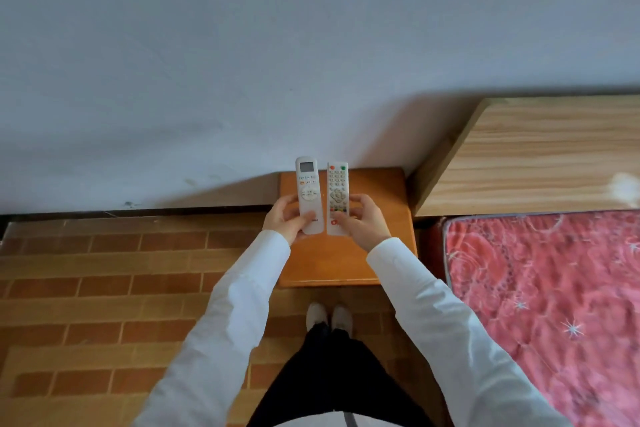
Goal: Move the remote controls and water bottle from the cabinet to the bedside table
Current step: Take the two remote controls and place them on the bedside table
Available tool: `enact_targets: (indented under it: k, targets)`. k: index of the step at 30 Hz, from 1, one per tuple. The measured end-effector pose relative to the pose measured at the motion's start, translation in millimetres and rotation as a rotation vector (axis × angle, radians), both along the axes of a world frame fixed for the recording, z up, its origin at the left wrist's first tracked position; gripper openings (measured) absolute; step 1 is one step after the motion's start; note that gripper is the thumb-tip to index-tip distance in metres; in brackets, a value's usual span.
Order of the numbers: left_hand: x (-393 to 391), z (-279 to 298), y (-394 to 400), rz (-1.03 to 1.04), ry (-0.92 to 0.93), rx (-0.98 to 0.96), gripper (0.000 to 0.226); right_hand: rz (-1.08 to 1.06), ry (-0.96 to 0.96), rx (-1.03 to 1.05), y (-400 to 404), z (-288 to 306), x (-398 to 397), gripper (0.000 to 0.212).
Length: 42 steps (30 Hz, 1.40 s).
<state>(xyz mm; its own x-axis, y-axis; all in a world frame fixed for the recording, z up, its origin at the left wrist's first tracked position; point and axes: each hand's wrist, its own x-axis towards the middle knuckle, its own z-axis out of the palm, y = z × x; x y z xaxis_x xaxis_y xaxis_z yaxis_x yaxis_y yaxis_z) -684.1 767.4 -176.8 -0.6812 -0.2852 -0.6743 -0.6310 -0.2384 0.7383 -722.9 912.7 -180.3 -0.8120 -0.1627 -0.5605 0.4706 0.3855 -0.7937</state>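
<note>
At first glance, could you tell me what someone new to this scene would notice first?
The eye lands on two white remotes held side by side above the orange bedside table: the remote with a screen in the left hand, the remote with coloured buttons in the right hand. Next comes the red patterned mattress at the right, under the wooden headboard.

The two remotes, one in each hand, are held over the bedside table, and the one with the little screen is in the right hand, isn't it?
Not quite. The head view shows the remote with the screen in the left hand; the right hand holds the many-buttoned remote. Both are indeed held over the bedside table.
</note>
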Motion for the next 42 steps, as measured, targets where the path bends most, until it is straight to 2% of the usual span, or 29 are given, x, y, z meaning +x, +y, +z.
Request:
enact_targets:
  k: [5, 12, 17, 23, 34, 42]
  targets:
    - [-30, -70, -13, 0.020, -0.152, -0.025, 0.054, -0.028, -0.120, 0.084, -16, -65, -30, 0.047]
    - [-49, -175, -25, -0.074, -0.300, -0.071, 0.054, -0.026, -0.257, 0.174, -31, -173, -53, 0.051]
    - [-57, -250, -27, -0.096, -0.352, -0.082, 0.055, 0.008, -0.283, 0.213, -35, -251, -57, 0.048]
    - [-53, -316, -22, -0.075, -0.399, -0.114, 0.050, 0.042, -0.287, 0.254, -40, -317, -54, 0.043]
    - [-48, -353, -14, -0.084, -0.360, -0.179, 0.045, 0.117, -0.166, 0.363, -44, -356, -53, 0.039]
    - [-43, -361, -13, -0.149, -0.334, -0.350, 0.044, 0.201, -0.036, 0.467, -45, -364, -47, 0.028]
